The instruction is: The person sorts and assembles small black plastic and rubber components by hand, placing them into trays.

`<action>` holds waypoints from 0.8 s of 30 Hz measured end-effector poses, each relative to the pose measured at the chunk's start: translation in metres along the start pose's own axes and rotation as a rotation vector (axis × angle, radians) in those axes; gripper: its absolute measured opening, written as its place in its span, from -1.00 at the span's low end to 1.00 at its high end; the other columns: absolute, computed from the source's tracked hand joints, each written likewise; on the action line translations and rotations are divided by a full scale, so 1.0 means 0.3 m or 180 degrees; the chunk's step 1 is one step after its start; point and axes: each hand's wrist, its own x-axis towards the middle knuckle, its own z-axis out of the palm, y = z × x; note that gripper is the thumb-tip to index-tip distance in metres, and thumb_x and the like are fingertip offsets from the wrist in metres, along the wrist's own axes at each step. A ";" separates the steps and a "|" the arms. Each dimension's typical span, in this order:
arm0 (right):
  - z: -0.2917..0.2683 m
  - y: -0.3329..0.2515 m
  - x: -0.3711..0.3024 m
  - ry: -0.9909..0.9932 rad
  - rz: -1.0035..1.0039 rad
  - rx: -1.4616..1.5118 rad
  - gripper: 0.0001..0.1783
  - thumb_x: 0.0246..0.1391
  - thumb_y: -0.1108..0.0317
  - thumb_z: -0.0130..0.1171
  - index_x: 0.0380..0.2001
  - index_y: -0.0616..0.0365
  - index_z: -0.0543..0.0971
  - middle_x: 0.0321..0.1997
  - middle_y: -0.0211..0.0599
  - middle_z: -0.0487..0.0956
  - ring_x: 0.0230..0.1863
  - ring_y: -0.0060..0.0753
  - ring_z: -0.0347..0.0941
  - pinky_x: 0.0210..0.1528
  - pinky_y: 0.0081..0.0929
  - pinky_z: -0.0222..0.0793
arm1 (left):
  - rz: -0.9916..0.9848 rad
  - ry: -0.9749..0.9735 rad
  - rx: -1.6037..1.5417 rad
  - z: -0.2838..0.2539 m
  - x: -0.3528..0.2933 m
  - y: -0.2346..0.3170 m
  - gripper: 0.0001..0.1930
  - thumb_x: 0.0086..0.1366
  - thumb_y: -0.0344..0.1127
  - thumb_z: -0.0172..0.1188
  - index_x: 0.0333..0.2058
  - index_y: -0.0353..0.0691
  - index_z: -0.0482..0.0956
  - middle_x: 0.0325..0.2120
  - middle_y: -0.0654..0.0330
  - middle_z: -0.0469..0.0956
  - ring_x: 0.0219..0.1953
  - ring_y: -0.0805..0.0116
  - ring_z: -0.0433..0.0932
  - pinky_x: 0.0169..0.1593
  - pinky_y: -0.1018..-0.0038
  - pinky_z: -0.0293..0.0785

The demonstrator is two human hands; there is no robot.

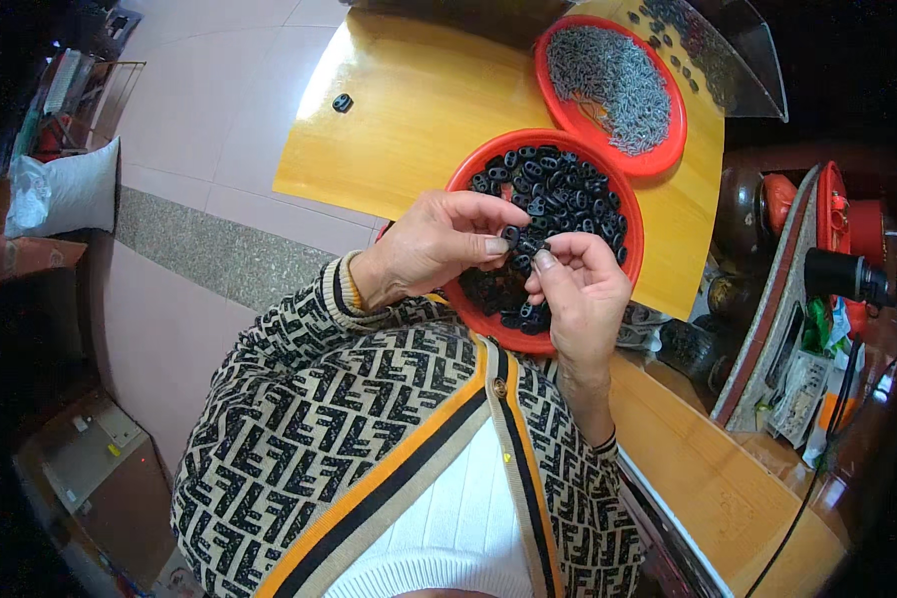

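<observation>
At frame centre, the left hand [439, 244] and right hand [580, 289] are pinching one small black clip [524, 242] together over the near red tray [630, 214]; I judge plenty remaining, the tray holding many loose pieces

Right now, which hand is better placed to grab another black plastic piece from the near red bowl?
Probably the right hand: it hovers directly over the near red bowl, closer to its loose black pieces.
</observation>
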 end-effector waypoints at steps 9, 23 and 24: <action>0.006 -0.012 -0.004 -0.0105 0.0076 -0.0198 -0.89 -0.06 0.59 0.02 -0.39 0.27 0.41 -0.53 -0.41 0.43 -0.59 -0.72 0.34 -0.59 -0.80 0.28 | -0.0093 0.0042 0.0523 0.008 -0.005 0.002 -0.70 0.07 -0.61 0.06 -0.16 -0.35 0.44 -0.34 0.21 0.45 -0.32 0.56 0.43 -0.22 0.64 0.39; 0.021 -0.004 0.004 -0.0160 0.0147 -0.0215 -0.91 -0.07 0.58 0.04 -0.42 0.28 0.40 -0.57 -0.46 0.43 -0.61 -0.77 0.33 -0.63 -0.82 0.24 | 0.0368 -0.0103 0.0935 0.003 -0.003 -0.020 -0.71 0.11 -0.51 0.09 -0.15 -0.35 0.39 -0.42 0.28 0.44 -0.38 0.62 0.40 -0.32 0.70 0.38; 0.020 -0.003 0.005 -0.0179 0.0190 -0.0222 -0.91 -0.07 0.58 0.04 -0.42 0.28 0.40 -0.56 -0.45 0.43 -0.61 -0.77 0.33 -0.64 -0.81 0.25 | 0.0369 -0.0102 0.0935 0.002 -0.004 -0.019 -0.71 0.11 -0.51 0.09 -0.15 -0.35 0.39 -0.42 0.28 0.44 -0.38 0.62 0.40 -0.32 0.70 0.38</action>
